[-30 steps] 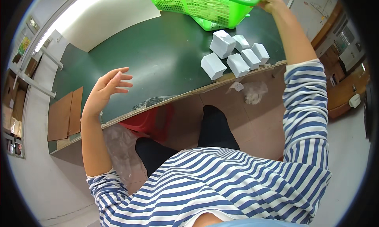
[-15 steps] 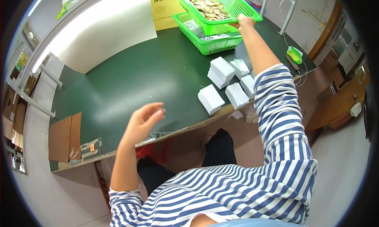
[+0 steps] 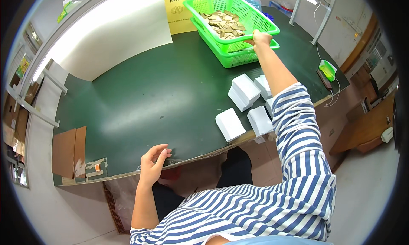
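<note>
My right hand (image 3: 260,39) is closed on the near right rim of an upper green plastic basket (image 3: 260,22). Small flat tan and brownish pieces (image 3: 223,24) lie heaped inside it. This basket rests on or within a second green basket (image 3: 228,59), whose contents are now mostly hidden. Over the table's front edge hovers my left hand (image 3: 154,160), fingers loosely bent and apart, holding nothing. Between me and the baskets stand several stacks of white paper or card, such as the near stack (image 3: 230,124) and the taller stack behind it (image 3: 245,91).
A dark green table (image 3: 140,104) spans the view. Folded brown cardboard (image 3: 68,153) lies at its left end. A curved white sheet (image 3: 123,36) and a yellow printed panel (image 3: 179,14) stand at the back. At the right edge are a green-white packet (image 3: 327,70) and a power strip (image 3: 325,80) with cables.
The upper basket has come down onto the lower one, covering its contents, with my right hand still on its rim. My left hand has drawn back toward the table's front edge.
</note>
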